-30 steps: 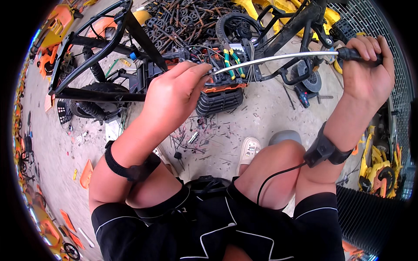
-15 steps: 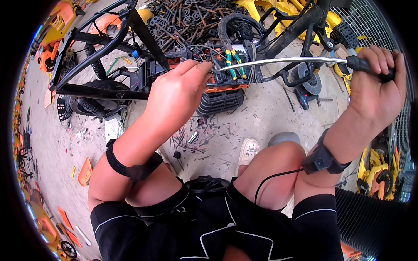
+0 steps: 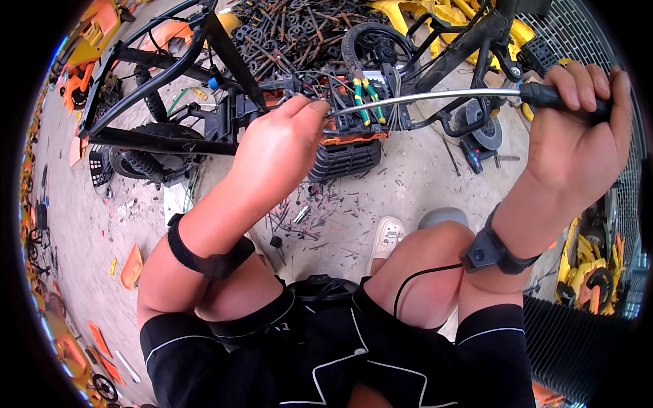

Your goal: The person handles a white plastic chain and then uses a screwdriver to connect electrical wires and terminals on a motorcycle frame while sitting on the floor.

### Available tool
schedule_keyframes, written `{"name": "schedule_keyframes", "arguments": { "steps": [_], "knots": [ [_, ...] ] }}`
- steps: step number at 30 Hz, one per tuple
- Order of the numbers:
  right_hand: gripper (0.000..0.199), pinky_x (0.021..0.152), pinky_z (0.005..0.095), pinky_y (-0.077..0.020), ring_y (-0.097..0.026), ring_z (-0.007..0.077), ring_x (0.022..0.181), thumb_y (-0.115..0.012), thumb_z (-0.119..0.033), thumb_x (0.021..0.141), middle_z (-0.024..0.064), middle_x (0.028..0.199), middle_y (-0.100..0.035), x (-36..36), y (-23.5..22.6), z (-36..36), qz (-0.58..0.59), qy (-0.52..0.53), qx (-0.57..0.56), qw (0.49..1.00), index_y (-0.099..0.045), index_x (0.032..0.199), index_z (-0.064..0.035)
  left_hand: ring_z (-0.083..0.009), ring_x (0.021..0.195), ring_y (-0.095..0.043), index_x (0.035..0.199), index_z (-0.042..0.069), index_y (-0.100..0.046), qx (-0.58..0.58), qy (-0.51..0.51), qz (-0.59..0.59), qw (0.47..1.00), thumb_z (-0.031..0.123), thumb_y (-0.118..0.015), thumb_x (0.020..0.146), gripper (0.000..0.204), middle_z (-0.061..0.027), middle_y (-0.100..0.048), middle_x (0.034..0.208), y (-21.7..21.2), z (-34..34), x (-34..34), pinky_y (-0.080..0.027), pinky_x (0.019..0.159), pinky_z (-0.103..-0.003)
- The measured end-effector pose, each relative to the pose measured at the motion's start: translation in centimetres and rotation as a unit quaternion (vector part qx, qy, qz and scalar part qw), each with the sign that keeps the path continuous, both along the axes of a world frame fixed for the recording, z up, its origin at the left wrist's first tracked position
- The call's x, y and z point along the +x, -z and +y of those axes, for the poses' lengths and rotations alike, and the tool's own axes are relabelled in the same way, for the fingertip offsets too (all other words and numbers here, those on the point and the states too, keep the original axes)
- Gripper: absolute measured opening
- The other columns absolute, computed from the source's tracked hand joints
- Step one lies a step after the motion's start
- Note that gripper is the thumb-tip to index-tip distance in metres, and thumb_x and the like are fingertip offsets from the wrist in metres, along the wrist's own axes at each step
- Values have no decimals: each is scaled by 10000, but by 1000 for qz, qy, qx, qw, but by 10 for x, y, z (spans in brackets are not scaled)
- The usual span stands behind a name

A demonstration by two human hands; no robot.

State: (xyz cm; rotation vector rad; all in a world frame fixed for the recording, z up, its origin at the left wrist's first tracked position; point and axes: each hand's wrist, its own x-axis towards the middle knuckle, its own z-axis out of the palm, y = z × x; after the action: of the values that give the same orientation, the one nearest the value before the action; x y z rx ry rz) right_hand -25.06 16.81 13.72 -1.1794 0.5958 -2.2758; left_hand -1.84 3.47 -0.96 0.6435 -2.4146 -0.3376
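Note:
A long screwdriver point(image 3: 435, 95) stretches across the view, its silver shaft running left from a black handle. My right hand point(image 3: 575, 136) is wrapped round that handle, fingers curled over the top. At the other end, my left hand point(image 3: 282, 139) is closed, with thumb and fingers pinched where the shaft's tip ends; the very tip is hidden. Just behind the fingertips lies an orange-and-black assembly point(image 3: 347, 155) with wires, fixed in a black tubular vehicle frame point(image 3: 163, 141). Green-and-yellow handled pliers point(image 3: 367, 102) rest on this assembly, below the shaft.
Behind the frame is a heap of rusty metal parts point(image 3: 292, 34), with a small wheel point(image 3: 376, 47) beside it. A power tool point(image 3: 474, 155) and a grey disc point(image 3: 484, 129) lie at the right. Yellow body panels point(image 3: 592, 272) and an orange scrap piece point(image 3: 131, 266) lie on the floor.
My right hand has shifted a little left with the screwdriver, and its shaft has dropped slightly at the tip. My left hand has barely moved.

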Motion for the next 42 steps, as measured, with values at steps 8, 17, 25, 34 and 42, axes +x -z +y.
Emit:
{"name": "schedule_keyframes", "arguments": {
  "steps": [8, 17, 25, 34, 42],
  "knots": [
    [114, 583, 268, -356, -403, 111, 599, -507, -123, 973, 29, 768, -431, -11, -4, 4, 42, -113, -13, 993, -491, 936, -16, -371, 778, -648, 1066, 27, -655, -2, 12, -23, 1000, 40, -650, 871, 196, -149, -643, 955, -1, 1, 1, -541, 661, -421],
    [116, 546, 253, -354, -407, 94, 574, -532, -140, 968, 15, 757, -453, -8, -1, 6, 53, -126, -22, 990, -529, 964, -24, -369, 816, -647, 1049, 19, -652, 50, 9, -11, 999, 18, -655, 861, 189, -159, -650, 966, -1, 3, 3, -532, 693, -404],
    [127, 514, 240, -352, -411, 80, 551, -554, -156, 964, 3, 748, -473, -5, 1, 11, 64, -131, -23, 989, -562, 989, -31, -366, 807, -643, 1030, 22, -657, 80, 31, -2, 996, 16, -663, 852, 177, -160, -649, 949, -1, 1, 4, -527, 699, -405],
    [148, 478, 225, -350, -415, 64, 525, -579, -174, 959, -11, 738, -495, -4, 0, 8, 210, -96, 59, 971, -600, 1017, -40, -168, 767, -646, 1057, -8, -663, 217, 32, 59, 974, 79, -671, 911, 170, -86, -678, 877, -7, -2, -3, -512, 683, -304],
    [228, 731, 330, -522, -639, 288, 866, -686, -96, 836, 123, 947, -646, 41, 93, -61, 614, 147, 217, 744, -641, 1049, -30, -69, 767, -588, 1066, -36, -669, 511, 26, 163, 843, 114, -625, 967, 185, -23, -669, 853, -26, -5, 7, -494, 684, -242]
  ]
}}
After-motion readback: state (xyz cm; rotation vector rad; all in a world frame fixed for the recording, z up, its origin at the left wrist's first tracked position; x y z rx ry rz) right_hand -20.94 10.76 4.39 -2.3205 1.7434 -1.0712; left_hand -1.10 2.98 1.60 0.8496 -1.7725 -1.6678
